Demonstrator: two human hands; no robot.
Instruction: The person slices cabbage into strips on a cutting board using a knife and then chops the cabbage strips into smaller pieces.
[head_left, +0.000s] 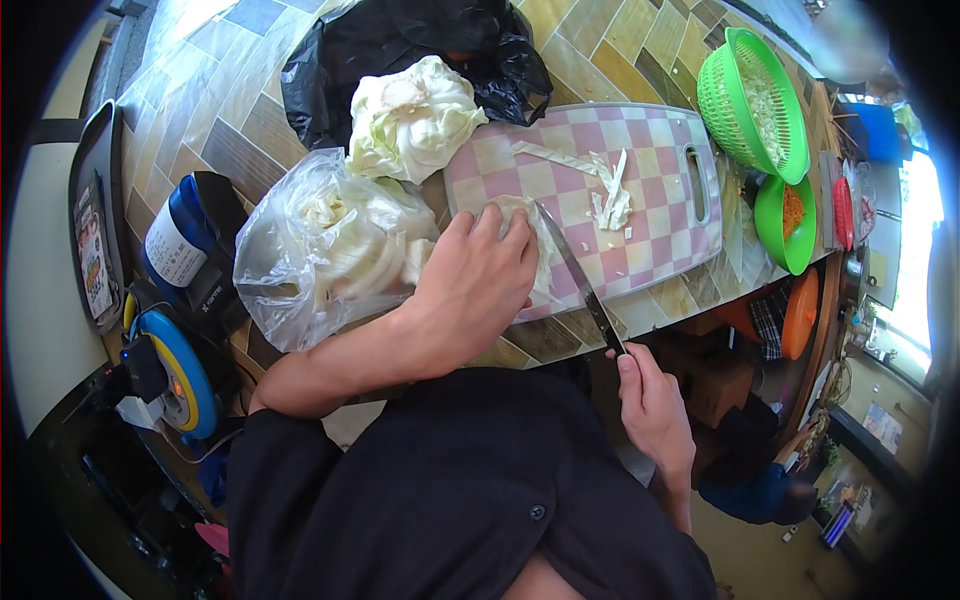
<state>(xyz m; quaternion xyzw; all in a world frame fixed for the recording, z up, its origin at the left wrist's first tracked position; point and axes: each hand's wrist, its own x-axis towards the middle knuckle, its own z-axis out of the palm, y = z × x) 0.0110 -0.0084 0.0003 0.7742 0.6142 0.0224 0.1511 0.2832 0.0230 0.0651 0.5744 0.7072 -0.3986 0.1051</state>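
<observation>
My left hand (478, 285) is curled over a piece of cabbage (545, 262), pressing it on the left part of the pink-and-white checkered cutting board (660, 150). In my right hand (650, 405) is the black handle of a kitchen knife (580, 275). Its blade lies along the right side of the cabbage piece. Thin cabbage shreds (612, 195) are scattered on the board. Left of the board sits a cabbage head (412, 115). Below that, a clear plastic bag (290, 265) holds more cabbage, close to my left forearm.
A green colander (715, 95) with shredded cabbage stands beyond the board's right end. Beside it is a green bowl (775, 225) holding orange shreds. A black plastic bag (400, 35) lies at the back. Toward the left are a dark blue packaged item (185, 240) and a dark tray (90, 150).
</observation>
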